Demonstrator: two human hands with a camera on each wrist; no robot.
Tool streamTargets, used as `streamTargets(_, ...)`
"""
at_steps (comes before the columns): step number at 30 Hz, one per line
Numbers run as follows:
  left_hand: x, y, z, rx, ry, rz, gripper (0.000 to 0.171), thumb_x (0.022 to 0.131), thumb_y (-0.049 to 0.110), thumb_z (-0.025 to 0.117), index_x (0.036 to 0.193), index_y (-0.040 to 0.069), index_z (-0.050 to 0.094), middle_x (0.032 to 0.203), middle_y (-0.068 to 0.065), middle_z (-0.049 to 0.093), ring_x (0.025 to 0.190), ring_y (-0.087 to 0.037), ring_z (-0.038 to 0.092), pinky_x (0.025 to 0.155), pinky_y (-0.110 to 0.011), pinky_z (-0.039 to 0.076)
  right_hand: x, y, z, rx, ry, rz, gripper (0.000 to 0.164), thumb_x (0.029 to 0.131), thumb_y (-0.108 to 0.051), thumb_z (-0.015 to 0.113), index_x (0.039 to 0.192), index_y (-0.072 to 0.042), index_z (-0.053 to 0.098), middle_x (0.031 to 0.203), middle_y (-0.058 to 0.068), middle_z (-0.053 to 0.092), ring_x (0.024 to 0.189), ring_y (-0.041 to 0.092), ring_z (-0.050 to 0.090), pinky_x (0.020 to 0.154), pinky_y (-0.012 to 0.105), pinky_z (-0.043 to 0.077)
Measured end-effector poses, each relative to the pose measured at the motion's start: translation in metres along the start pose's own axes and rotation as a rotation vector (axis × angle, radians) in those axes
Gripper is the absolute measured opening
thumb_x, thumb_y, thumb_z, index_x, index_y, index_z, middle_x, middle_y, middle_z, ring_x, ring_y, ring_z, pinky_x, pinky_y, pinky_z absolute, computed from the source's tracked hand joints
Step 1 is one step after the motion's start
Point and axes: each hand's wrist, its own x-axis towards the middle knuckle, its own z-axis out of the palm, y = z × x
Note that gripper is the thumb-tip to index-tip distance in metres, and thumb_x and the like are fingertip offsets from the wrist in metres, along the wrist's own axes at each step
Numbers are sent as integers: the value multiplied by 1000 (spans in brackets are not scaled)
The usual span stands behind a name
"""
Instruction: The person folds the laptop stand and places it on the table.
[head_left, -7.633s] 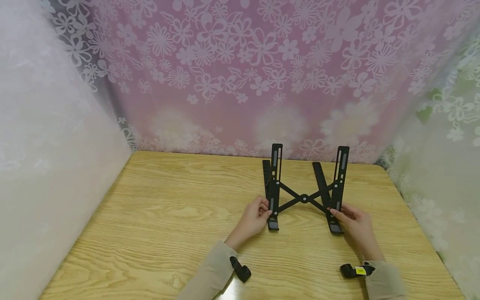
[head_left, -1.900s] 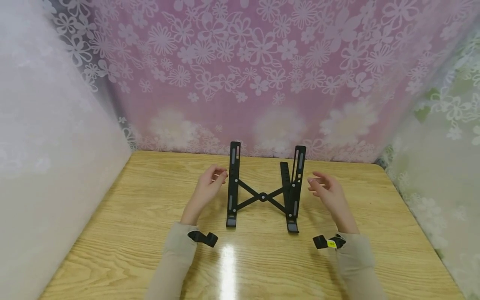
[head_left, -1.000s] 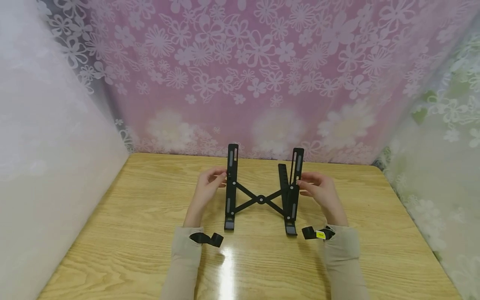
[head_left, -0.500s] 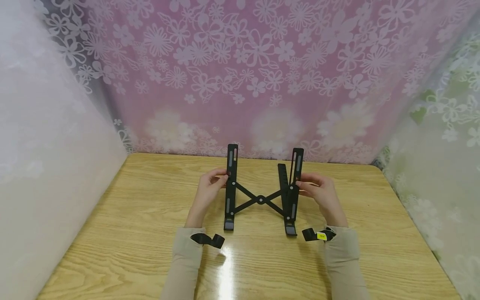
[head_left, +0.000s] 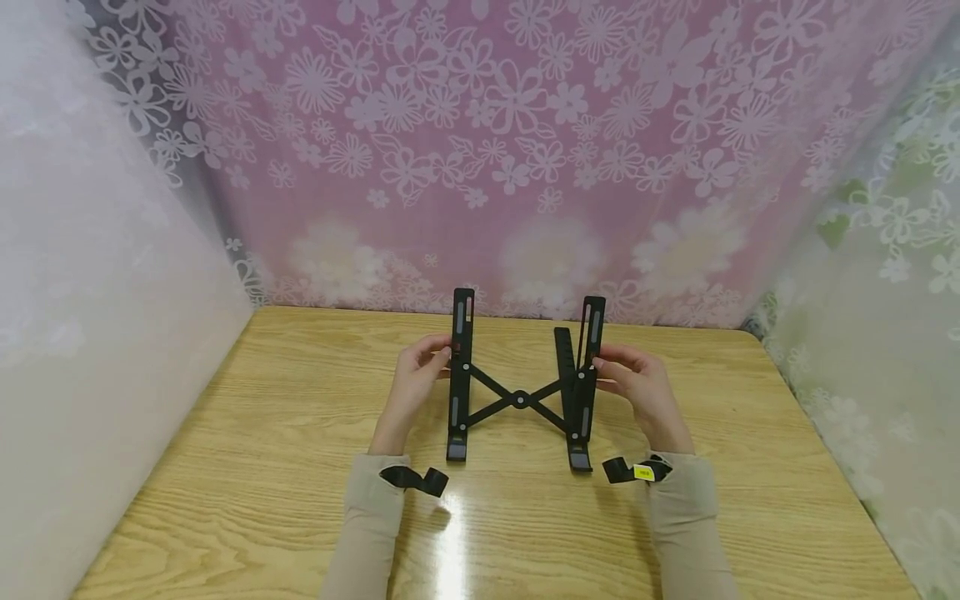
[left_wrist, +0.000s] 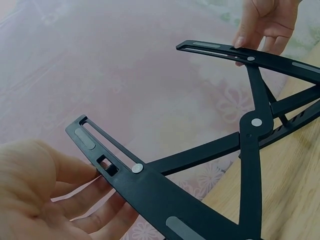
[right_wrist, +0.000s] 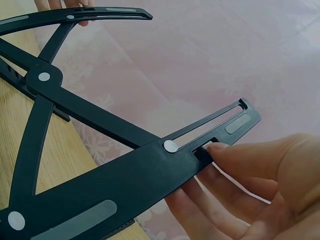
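Stand (head_left: 521,400) with black folding parts rests on the counter (head_left: 225,467), at 5 o'clock from the middle of the head view, its two rails raised and joined by crossed bars (left_wrist: 200,153) at a round pivot (left_wrist: 256,122). At 10 o'clock from that pivot, my left grip (head_left: 418,371) pinches the left rail (head_left: 459,379) at its edge. At 2 o'clock, my right grip (head_left: 637,379) pinches the right rail (head_left: 587,400), thumb (right_wrist: 240,157) at the square opening, the other fingers (right_wrist: 187,205) below. A notched leg (head_left: 564,350) shows just on the right rail's 9 o'clock side. My wrists, at 8 and 4 o'clock, carry black straps (head_left: 405,477); the right one bears a yellow label (head_left: 643,472). A pink flowered curtain (head_left: 480,125) hangs at 12 o'clock.
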Motion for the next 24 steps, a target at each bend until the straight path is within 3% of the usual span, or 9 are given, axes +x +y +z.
streamTargets(9, 0, 0, 1, 9, 5, 9, 23, 99, -4, 54, 119, -8, 65, 115, -29, 64, 85, -18, 66, 74, -32, 58, 1, 0, 1, -3, 8, -12, 37, 97, -4, 62, 128, 16, 55, 99, -3, 69, 84, 12, 70, 78, 32, 59)
streamTargets(14, 0, -1, 0, 16, 9, -1, 22, 99, -2, 56, 118, -9, 64, 113, -26, 65, 84, -17, 67, 76, -36, 58, 1, 1, 1, 8, 8, -12, 35, 97, -2, 62, 126, 15, 56, 98, -2, 70, 83, 13, 70, 77, 33, 59)
streamTargets(20, -1, -1, 0, 15, 3, -3, 23, 99, 0, 57, 119, -9, 64, 115, -27, 64, 91, -28, 68, 81, -48, 57, 0, 0, 0, 13, 6, -3, 34, 97, -3, 62, 126, 13, 57, 98, -2, 71, 83, 13, 70, 77, 33, 59)
streamTargets(24, -1, 0, 1, 33, 8, 1, 22, 99, 0, 57, 119, -7, 64, 114, -25, 65, 93, -31, 67, 80, -47, 58, -1, 0, 1, 11, 6, 1, 34, 97, -3, 62, 127, 13, 57, 99, -2, 71, 84, 13, 70, 77, 33, 59)
